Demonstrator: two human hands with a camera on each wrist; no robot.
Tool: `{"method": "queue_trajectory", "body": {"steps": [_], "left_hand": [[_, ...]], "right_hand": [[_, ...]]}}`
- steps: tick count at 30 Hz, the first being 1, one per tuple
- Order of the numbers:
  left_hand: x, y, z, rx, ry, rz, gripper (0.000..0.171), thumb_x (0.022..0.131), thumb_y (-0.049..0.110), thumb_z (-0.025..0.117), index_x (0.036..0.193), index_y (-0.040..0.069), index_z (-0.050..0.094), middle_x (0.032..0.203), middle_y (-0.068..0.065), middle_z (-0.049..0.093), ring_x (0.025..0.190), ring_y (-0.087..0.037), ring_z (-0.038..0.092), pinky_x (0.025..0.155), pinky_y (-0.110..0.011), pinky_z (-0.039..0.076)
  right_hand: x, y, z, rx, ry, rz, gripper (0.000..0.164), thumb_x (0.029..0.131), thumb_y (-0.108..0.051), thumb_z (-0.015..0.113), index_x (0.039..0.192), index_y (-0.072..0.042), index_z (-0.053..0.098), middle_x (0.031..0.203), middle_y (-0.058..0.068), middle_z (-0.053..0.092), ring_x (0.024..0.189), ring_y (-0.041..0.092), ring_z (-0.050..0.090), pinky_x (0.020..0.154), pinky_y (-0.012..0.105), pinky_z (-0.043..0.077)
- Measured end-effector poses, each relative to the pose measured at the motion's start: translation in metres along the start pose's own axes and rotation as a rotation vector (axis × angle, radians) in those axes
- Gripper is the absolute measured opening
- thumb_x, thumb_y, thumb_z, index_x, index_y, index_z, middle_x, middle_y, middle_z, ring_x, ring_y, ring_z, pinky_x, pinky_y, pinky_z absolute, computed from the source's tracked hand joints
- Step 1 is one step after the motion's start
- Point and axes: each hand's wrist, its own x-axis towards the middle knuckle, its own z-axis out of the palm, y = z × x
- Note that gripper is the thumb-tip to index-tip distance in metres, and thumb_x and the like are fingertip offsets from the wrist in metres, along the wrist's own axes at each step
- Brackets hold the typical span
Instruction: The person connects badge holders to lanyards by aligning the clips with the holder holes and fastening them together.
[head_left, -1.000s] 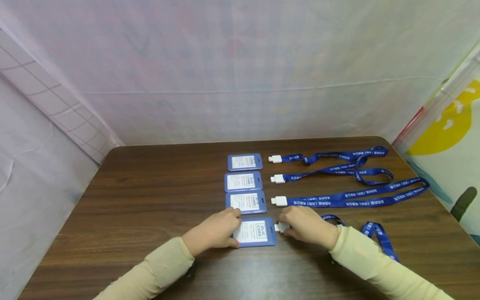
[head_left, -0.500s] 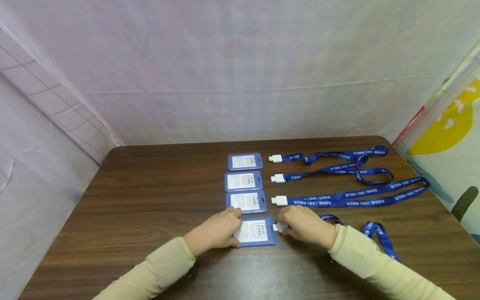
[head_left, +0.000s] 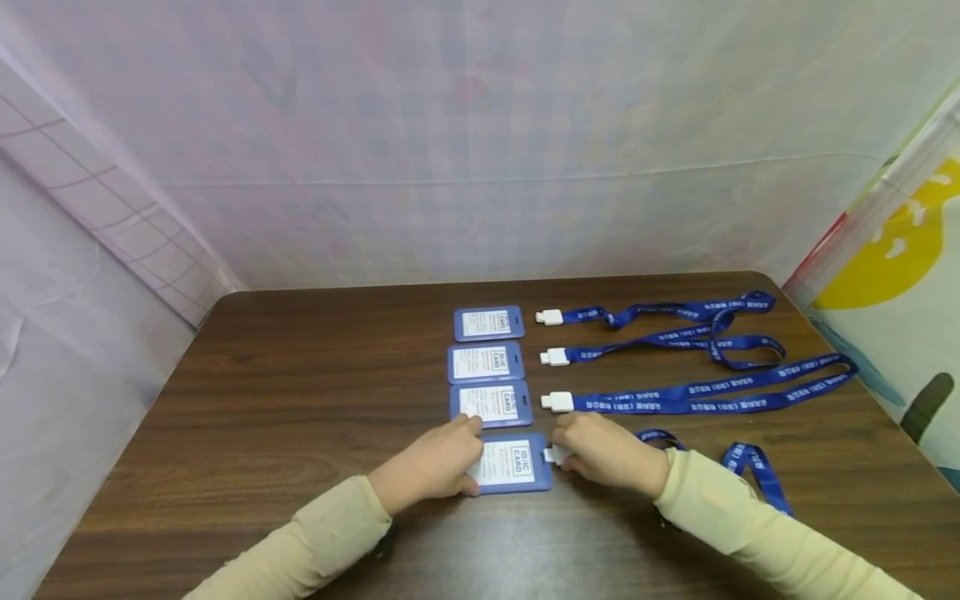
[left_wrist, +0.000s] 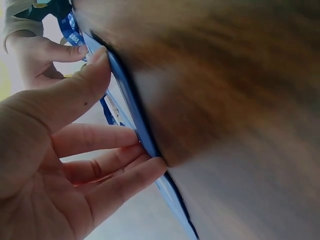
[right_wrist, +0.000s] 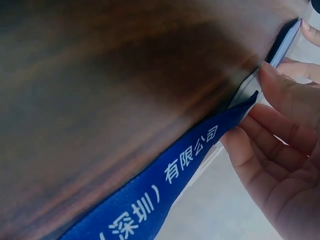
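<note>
The nearest blue ID badge holder (head_left: 513, 463) lies flat on the table, its left end held between the thumb and fingers of my left hand (head_left: 429, 463). In the left wrist view, that thumb and the fingers grip the edges of the holder (left_wrist: 127, 92). My right hand (head_left: 609, 450) pinches the white clip (head_left: 553, 455) of a blue lanyard (head_left: 759, 477). The clip's tip is right at the slotted end of the holder. The right wrist view shows the printed strap (right_wrist: 155, 190) trailing from the clip (right_wrist: 245, 92), which is partly hidden by the thumb.
Behind the nearest holder, three more badge holders (head_left: 491, 404) (head_left: 486, 362) (head_left: 487, 323) lie in a column. Three lanyards (head_left: 690, 398) (head_left: 622, 343) (head_left: 660, 310) lie to their right, clips facing the holders. A white curtain (head_left: 472, 167) hangs behind the wooden table (head_left: 300, 375).
My right hand has shifted slightly left with the clip, whose tip now overlaps the holder's slotted end. My left hand and the holder have hardly moved.
</note>
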Motion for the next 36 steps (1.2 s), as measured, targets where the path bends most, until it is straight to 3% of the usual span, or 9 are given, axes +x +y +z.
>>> {"method": "queue_trajectory", "body": {"steps": [21,28,33,36], "left_hand": [[-0.001,0.006,-0.004,0.014,-0.046,-0.022,0.029,0.065,0.035,0.079,0.063,0.010,0.065,0.079,-0.003,0.048,0.073,-0.016,0.045,0.067,-0.024,0.047],[0.001,0.007,-0.003,0.021,-0.038,-0.017,0.030,0.065,0.036,0.079,0.063,0.010,0.065,0.078,-0.003,0.047,0.073,-0.015,0.044,0.066,-0.024,0.047],[0.000,0.006,-0.003,0.022,-0.023,-0.013,0.030,0.064,0.036,0.080,0.062,0.010,0.065,0.078,-0.003,0.047,0.073,-0.016,0.044,0.067,-0.024,0.047],[0.000,0.006,-0.001,0.013,-0.020,-0.015,0.030,0.064,0.036,0.080,0.061,0.010,0.065,0.079,-0.004,0.047,0.074,-0.016,0.044,0.066,-0.024,0.047]], "right_hand": [[0.008,-0.010,0.001,-0.072,0.004,-0.106,0.018,0.064,0.005,0.067,0.063,-0.009,0.055,0.063,-0.003,0.047,0.056,0.010,0.045,0.050,0.018,0.041],[0.007,-0.009,-0.001,-0.173,-0.024,-0.153,0.014,0.065,0.004,0.067,0.065,-0.008,0.060,0.064,-0.002,0.048,0.058,0.011,0.045,0.050,0.017,0.039],[0.001,-0.009,0.004,-0.235,0.047,-0.115,0.011,0.067,-0.002,0.068,0.069,-0.011,0.064,0.068,-0.002,0.052,0.060,0.011,0.049,0.047,0.019,0.041],[-0.001,-0.009,0.008,-0.213,0.090,-0.095,0.008,0.070,-0.005,0.071,0.071,-0.010,0.066,0.071,-0.001,0.053,0.061,0.012,0.050,0.049,0.019,0.044]]}}
